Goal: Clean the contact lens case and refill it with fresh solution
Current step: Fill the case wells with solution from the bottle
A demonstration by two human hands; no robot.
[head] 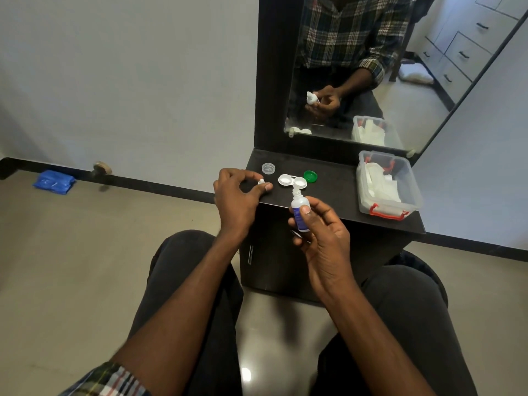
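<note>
Two bare hands work over a dark cabinet top (pixel 337 190) beneath a mirror (pixel 371 67). The landmark is the white lens case (pixel 292 180), lying flat near the cabinet's front edge with both round wells open and facing up, its long axis running left to right. The right hand (pixel 323 238) grips a small solution bottle (pixel 300 214), fingers and thumb curled round its body. The bottle is tilted away from the person, so its uncapped nozzle points up and forward at the case's right well; the tip sits just short of that well, on the near side. The left hand (pixel 234 195) is left of the case, pinching a tiny white cap (pixel 261 182) between thumb and fingertip, close to the cabinet top. Behind the case to the left lies a clear lid (pixel 268 168); behind it to the right lies a green lid (pixel 310 176). Well right of the case stands a clear box (pixel 387 185) with red latches, holding white material. The right hand is the nearer one to the wells, so filling likely needs the nozzle carried slightly forward and tipped downward. Whether the wells hold any liquid cannot be told.
</note>
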